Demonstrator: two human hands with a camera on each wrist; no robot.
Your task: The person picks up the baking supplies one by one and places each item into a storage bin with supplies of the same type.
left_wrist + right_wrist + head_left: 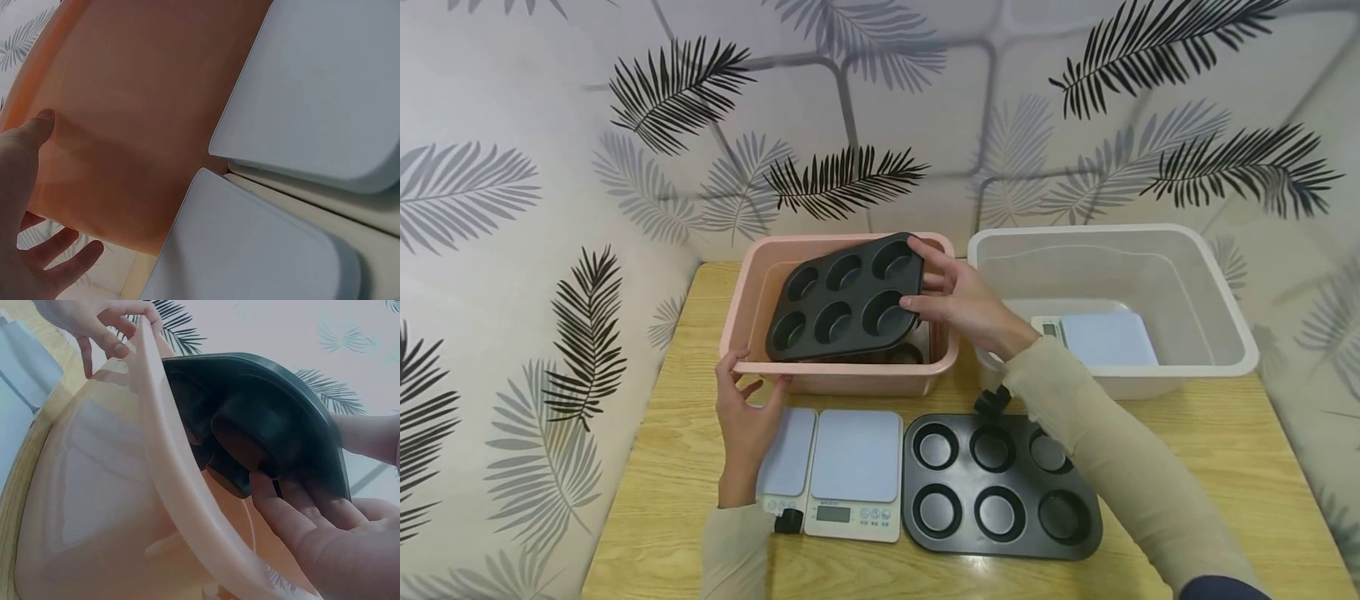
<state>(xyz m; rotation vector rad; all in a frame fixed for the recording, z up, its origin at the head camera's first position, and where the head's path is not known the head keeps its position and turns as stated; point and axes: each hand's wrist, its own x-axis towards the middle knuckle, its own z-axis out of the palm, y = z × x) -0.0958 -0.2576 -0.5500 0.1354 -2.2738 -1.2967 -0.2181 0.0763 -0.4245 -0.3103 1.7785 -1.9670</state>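
Observation:
A dark muffin tin [838, 296] with several cups is tilted inside the pink plastic bin [850, 383], its right end raised. My right hand [966, 300] grips that right end, thumb on the near side and fingers at the far corner; in the right wrist view its fingers [300, 506] reach under the tin. My left hand [748, 421] holds the bin's front left corner, fingers over the rim and thumb against the outer wall [144, 112]. Beneath the tin another dark round shape [904, 354] partly shows; the rest of the bin's contents is hidden.
Two kitchen scales, one at left [788, 454] and one beside it [856, 475], lie before the pink bin. A second muffin tin [1000, 487] lies right of them, under my right forearm. The white bin [1210, 367] at right holds another scale [1108, 337].

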